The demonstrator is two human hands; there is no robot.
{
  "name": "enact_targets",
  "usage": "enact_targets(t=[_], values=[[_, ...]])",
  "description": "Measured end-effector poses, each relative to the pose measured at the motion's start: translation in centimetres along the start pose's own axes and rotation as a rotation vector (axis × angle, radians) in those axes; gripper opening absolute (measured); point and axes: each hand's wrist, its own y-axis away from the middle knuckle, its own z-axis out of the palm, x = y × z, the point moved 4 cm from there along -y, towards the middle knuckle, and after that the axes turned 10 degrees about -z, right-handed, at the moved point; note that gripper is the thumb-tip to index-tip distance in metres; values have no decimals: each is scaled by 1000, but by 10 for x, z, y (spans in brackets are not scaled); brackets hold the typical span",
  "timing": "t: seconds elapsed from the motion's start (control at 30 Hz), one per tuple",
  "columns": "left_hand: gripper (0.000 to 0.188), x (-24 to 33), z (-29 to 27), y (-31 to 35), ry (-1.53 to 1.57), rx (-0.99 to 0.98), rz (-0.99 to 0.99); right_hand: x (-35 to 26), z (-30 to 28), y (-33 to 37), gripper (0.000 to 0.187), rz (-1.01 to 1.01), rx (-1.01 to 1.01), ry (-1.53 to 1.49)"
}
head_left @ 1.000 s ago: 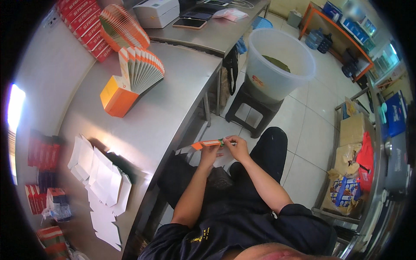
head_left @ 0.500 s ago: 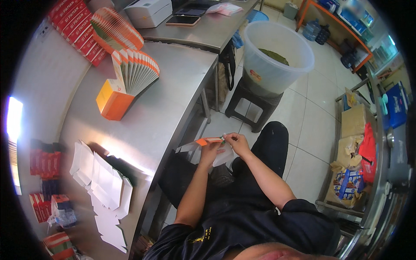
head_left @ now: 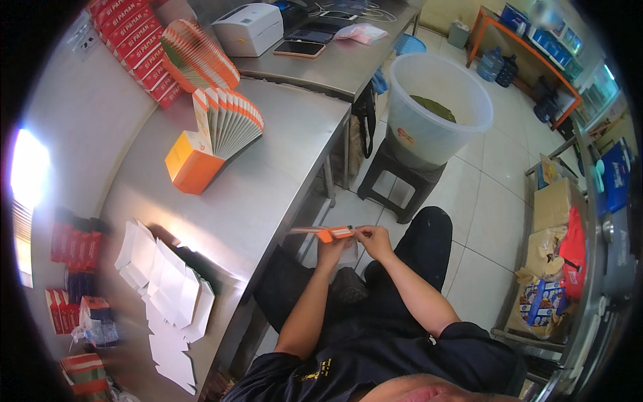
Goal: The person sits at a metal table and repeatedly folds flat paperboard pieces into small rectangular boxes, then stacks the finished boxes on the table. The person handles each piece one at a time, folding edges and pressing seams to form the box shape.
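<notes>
Above my lap, beside the metal table's edge, both hands are on a small orange-and-white folding carton (head_left: 325, 236). My left hand (head_left: 329, 253) grips its body from below, fingers closed round it. At the carton's right end my right hand (head_left: 375, 241) pinches the edge with thumb and fingers. A pale flap sticks out to the left of the carton. What lies inside it, if anything, is hidden. On the table, flat white carton blanks (head_left: 171, 288) lie in a loose overlapping pile. Farther back, an orange box (head_left: 194, 167) stands against fanned-out folded cartons (head_left: 231, 120).
The steel table (head_left: 268, 161) runs along my left. A translucent tub (head_left: 418, 137) with green contents sits on a dark stool (head_left: 402, 177) ahead. Red boxes (head_left: 134, 50) are stacked by the wall. A printer (head_left: 248, 30) and phone (head_left: 299, 49) occupy the far table. Shelving (head_left: 536, 328) stands right.
The whole view has shifted slightly, so things appear farther right and mostly lower. The carton has turned in my hands, showing more of its orange side; both hands keep their hold.
</notes>
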Motion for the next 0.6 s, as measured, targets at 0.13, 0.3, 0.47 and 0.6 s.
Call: enact_targets(t=[0.13,0.3,0.47,0.6], values=[[27,9,4,6,-200,21,18,-17,-2,2,24,32,-34,121],[20,-1,8,-4,-130,-14,110,-16,-3,5,28,8,120,51],[19,9,8,4,-225,139,175,-12,-5,3,31,-59,149,268],[30,60,0,34,-680,523,640,-14,-17,1,32,-15,157,291]])
